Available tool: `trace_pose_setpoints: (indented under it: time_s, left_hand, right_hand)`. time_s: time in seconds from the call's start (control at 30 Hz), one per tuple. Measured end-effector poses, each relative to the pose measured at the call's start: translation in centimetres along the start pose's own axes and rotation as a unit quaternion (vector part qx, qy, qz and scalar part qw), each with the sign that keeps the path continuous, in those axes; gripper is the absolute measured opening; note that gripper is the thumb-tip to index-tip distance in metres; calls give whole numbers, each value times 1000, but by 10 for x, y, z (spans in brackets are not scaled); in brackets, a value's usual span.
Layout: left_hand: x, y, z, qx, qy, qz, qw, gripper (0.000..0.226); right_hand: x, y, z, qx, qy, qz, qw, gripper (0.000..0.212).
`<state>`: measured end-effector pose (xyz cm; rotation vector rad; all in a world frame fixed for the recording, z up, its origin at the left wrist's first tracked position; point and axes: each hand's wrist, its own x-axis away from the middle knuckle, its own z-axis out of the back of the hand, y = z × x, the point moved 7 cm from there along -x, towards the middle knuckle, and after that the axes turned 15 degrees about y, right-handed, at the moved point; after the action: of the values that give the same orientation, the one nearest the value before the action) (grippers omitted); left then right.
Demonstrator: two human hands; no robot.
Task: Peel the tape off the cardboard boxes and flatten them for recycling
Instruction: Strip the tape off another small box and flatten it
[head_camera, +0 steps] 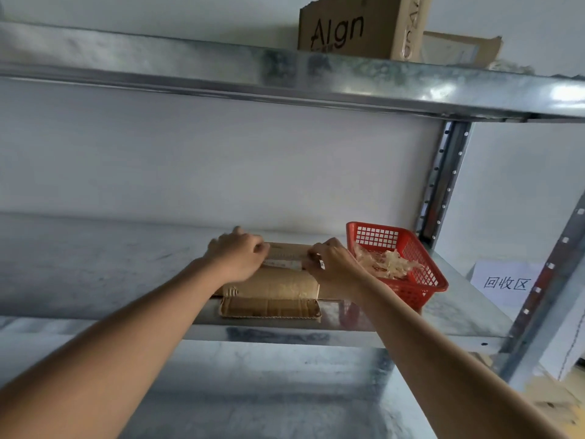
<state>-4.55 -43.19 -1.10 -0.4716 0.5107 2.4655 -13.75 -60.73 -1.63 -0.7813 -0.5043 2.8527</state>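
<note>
A small brown cardboard box (278, 285) lies on the middle metal shelf (95, 264), its front flap (269, 308) folded down toward me. A strip of pale tape (285, 263) runs along its top. My left hand (237, 256) presses on the box's left top edge, fingers curled over the tape's left end. My right hand (332, 264) pinches the tape's right end between thumb and fingers. The far side of the box is hidden behind my hands.
A red plastic basket (424, 280) holding crumpled peeled tape stands right of the box. Another cardboard box (361, 26) printed "Algn" sits on the upper shelf (221, 68). A metal upright (443, 179) stands at the back right, and a white paper sign (506, 283) beyond it.
</note>
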Motion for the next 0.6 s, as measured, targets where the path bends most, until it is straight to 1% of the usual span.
trace_pose_setpoints:
  time_s: [0.07, 0.13, 0.23, 0.27, 0.33, 0.4, 0.43, 0.47, 0.5, 0.57, 0.6]
  left_hand:
    - [4, -25, 2, 43, -21, 56, 997, 39]
    - [10, -38, 4, 114, -34, 86, 989, 36]
    - [18, -54, 8, 213, -24, 139, 967, 35]
    - [20, -60, 10, 251, -17, 166, 953, 36]
    - [23, -71, 16, 340, 11, 223, 914, 35]
    - [25, -80, 25, 411, 43, 249, 876, 32]
    - [27, -84, 28, 435, 50, 250, 864, 30]
    - [30, -88, 31, 449, 53, 250, 856, 26]
    - [32, -92, 32, 460, 55, 246, 852, 20]
    - [38, -99, 36, 489, 52, 238, 837, 9]
    - [41, -102, 35, 497, 46, 234, 834, 13]
  right_hand:
    - [1, -2, -5, -66, -8, -74, 995, 26]
    - [4, -4, -11, -136, -12, -152, 979, 19]
    - [10, -13, -13, -199, 32, -225, 953, 18]
    - [12, -17, -11, -223, 55, -249, 941, 20]
    - [17, -24, -7, -268, 86, -296, 913, 28]
    - [22, -29, -6, -318, 117, -336, 879, 36]
    - [25, -31, -7, -350, 134, -354, 857, 37]
    - [29, -32, -8, -374, 148, -367, 839, 36]
    - [32, -35, -9, -386, 161, -364, 833, 33]
    - [37, -40, -8, -401, 178, -331, 836, 21]
    - [39, -43, -8, -415, 176, -314, 835, 19]
